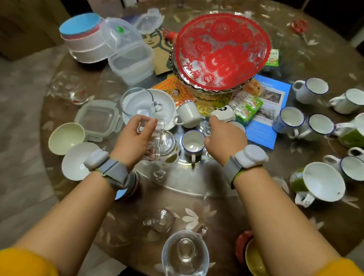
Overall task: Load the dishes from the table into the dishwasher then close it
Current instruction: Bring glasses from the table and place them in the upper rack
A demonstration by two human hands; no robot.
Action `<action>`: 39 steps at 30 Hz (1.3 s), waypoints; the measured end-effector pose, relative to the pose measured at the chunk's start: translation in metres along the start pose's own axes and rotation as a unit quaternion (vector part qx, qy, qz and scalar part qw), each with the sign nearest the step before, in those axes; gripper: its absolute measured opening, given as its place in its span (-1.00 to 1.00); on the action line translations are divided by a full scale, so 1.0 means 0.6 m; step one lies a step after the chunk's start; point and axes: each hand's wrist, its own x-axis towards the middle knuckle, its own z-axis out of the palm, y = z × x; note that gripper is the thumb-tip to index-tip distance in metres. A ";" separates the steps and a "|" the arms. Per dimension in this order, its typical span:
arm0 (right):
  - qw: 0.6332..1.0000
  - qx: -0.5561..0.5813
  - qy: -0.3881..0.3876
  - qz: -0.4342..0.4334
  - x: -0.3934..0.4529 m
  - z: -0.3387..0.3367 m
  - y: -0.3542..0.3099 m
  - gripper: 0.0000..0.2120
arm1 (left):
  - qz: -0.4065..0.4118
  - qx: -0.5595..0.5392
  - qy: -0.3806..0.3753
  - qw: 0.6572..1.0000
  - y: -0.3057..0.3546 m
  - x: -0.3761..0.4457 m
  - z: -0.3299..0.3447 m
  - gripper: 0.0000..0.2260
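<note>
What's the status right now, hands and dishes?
Left grip holding clear glass mug. Right grip reaching onto small white cup. Round brown table crowded with cups and bowls; blue-rimmed white mug between the hands.

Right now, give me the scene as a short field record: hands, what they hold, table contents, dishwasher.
left hand: left hand grips a clear glass cup over the middle of the table
right hand: right hand reaches toward a white mug with black marks; whether it holds anything cannot be told
between hands: blue-rimmed mug, upright
table: round table crowded with mugs, bowls, plastic containers
centre: large red-patterned glass dish
near edge: glass cup
dishwasher: not in view
</note>
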 end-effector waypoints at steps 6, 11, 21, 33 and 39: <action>0.997 -0.043 -0.064 0.004 0.027 0.014 0.013 -0.59 | -0.024 -0.004 -0.006 1.000 -0.020 -0.012 -0.002 -0.85; 0.990 -0.062 -0.124 0.002 0.050 0.043 0.007 -0.66 | -0.023 -0.006 -0.011 1.000 -0.021 -0.015 -0.001 -0.84; 0.988 -0.015 -0.151 0.027 0.058 0.083 0.006 -0.61 | -0.044 -0.034 0.025 0.998 -0.025 -0.011 -0.048 -0.84; 0.973 0.090 -0.184 -0.109 -0.143 0.028 -0.094 -0.64 | -0.041 -0.074 0.041 0.996 -0.025 -0.006 -0.084 -0.71; 0.960 0.008 -0.210 -0.187 -0.137 0.081 -0.161 -0.63 | -0.037 -0.063 0.045 0.996 -0.040 -0.021 -0.102 -0.67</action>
